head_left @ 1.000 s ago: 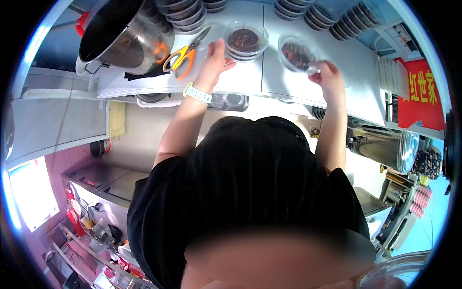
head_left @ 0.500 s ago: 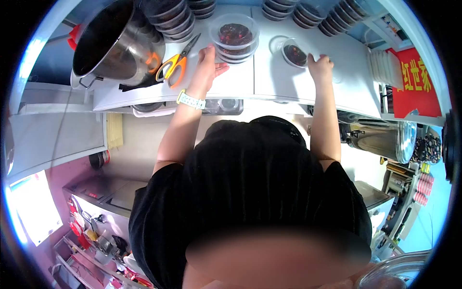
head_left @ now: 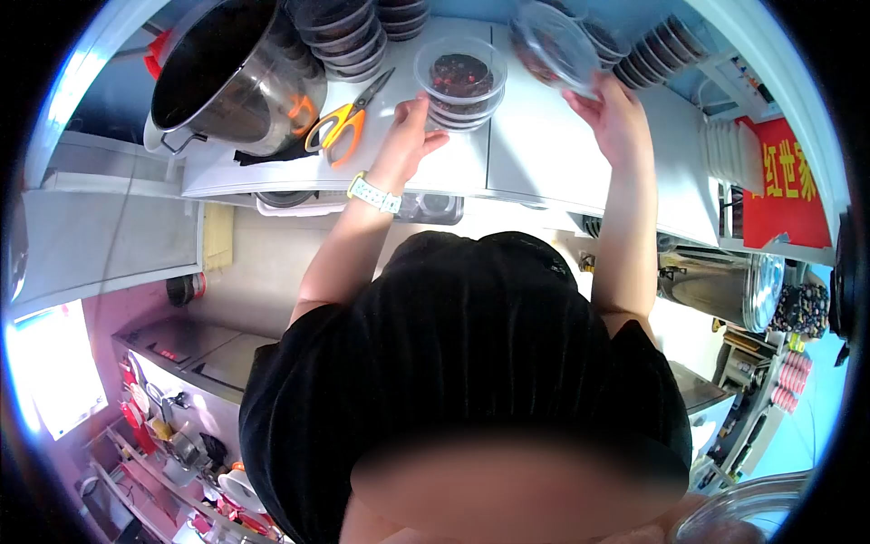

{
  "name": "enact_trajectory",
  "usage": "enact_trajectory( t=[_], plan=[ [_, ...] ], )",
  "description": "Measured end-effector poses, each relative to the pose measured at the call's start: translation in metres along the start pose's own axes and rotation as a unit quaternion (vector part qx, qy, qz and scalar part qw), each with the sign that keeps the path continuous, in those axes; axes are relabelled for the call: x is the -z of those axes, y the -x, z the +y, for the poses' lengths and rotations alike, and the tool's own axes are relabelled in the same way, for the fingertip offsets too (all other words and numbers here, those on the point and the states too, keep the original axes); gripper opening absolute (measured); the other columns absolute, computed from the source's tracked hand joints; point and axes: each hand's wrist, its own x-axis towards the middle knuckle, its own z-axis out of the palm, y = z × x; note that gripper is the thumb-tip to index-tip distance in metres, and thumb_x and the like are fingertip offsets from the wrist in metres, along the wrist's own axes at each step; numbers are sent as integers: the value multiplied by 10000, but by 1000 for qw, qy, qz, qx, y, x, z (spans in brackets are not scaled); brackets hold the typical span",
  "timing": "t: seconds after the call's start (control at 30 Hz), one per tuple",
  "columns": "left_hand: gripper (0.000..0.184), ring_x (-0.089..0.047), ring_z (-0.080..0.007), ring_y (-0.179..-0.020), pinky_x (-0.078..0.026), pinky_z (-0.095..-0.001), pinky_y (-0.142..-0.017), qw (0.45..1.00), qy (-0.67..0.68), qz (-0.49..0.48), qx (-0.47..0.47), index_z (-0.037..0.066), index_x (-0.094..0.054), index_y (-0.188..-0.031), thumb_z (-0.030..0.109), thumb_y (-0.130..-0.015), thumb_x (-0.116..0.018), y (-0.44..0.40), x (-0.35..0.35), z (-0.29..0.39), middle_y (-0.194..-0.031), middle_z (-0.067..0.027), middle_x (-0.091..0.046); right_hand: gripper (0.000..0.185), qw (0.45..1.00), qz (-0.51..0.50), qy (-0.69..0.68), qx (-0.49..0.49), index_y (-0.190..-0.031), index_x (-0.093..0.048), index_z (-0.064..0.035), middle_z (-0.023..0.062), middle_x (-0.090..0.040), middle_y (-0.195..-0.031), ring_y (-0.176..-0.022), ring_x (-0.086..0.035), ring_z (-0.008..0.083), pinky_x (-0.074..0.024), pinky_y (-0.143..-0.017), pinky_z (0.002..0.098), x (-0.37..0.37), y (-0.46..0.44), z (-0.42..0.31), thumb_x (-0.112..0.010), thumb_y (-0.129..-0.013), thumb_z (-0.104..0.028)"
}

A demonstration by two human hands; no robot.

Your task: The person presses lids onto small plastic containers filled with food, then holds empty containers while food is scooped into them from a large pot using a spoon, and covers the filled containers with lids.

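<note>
Clear round containers with dark red food stand in a short stack (head_left: 461, 82) on the white counter (head_left: 535, 159). Beside its left edge is my left hand (head_left: 410, 131), fingers apart, its fingertips close to the containers. My right hand (head_left: 613, 118) grips the rim of another clear container (head_left: 559, 45), which is tilted above the counter at the back. Its contents are partly hidden by glare. Scissors with orange and yellow handles (head_left: 337, 130) lie left of my left hand.
A large steel pot (head_left: 258, 109) stands at the back left. Stacks of filled containers (head_left: 349, 41) line the counter's back, with more (head_left: 657, 53) at the right. White lids or trays (head_left: 729, 152) stand near a red sign (head_left: 787, 181).
My right hand has lifted its container up and back, tilting it. My left hand stays beside the short stack; the whole view has shifted slightly.
</note>
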Motion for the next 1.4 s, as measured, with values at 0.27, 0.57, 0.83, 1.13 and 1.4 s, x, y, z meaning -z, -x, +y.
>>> enact_trajectory(
  t=[0.27, 0.57, 0.83, 1.13, 1.4],
  plan=[
    [553, -486, -251, -1133, -480, -441, -948, 999, 17, 37, 0, 39, -304, -1258, 442, -951, -526, -17, -16, 7, -1324, -106, -368, 393, 983, -21, 184, -5, -1157, -537, 32, 150, -598, -1128, -832, -672, 248, -565, -751, 311, -45, 0, 34, -545, -948, -300],
    [705, -283, -307, -1344, -439, -508, -1016, 993, 83, 50, -66, -41, -217, -1393, 369, -940, -570, -123, -48, 15, -1476, -196, -198, 324, 985, 128, 84, -82, -1157, -533, -3, 127, -606, -1124, -798, -632, 216, -551, -694, 330, 69, 91, 59, -475, -975, -265],
    [461, -454, -277, -1161, -415, -402, -979, 905, -278, 54, -317, 55, -428, -1272, 132, -857, -611, -237, -55, -18, -1328, -123, -406, 253, 977, 182, 37, -103, -1141, -555, -44, 111, -625, -1121, -791, -629, 188, -540, -676, 293, 114, 137, 74, -461, -980, -215],
    [308, -517, -175, -886, -451, -326, -834, 949, 177, 126, -226, 100, -518, -1104, 56, -812, -608, -91, -46, 22, -1021, -47, -544, 228, 956, 242, 135, -93, -1099, -599, -75, 47, -657, -1012, -701, -578, 107, -476, -598, 218, 153, 141, 94, -514, -970, -242],
    [151, -556, -130, -833, -466, -256, -753, 987, -152, -7, -48, 41, -561, -1074, 101, -937, -536, 46, 7, 10, -946, -54, -588, 251, 781, 163, 574, 181, -1101, -623, -92, 173, -581, -1172, -1105, -550, 339, -476, -910, 435, 205, 52, 85, -619, -864, -177]
  ],
)
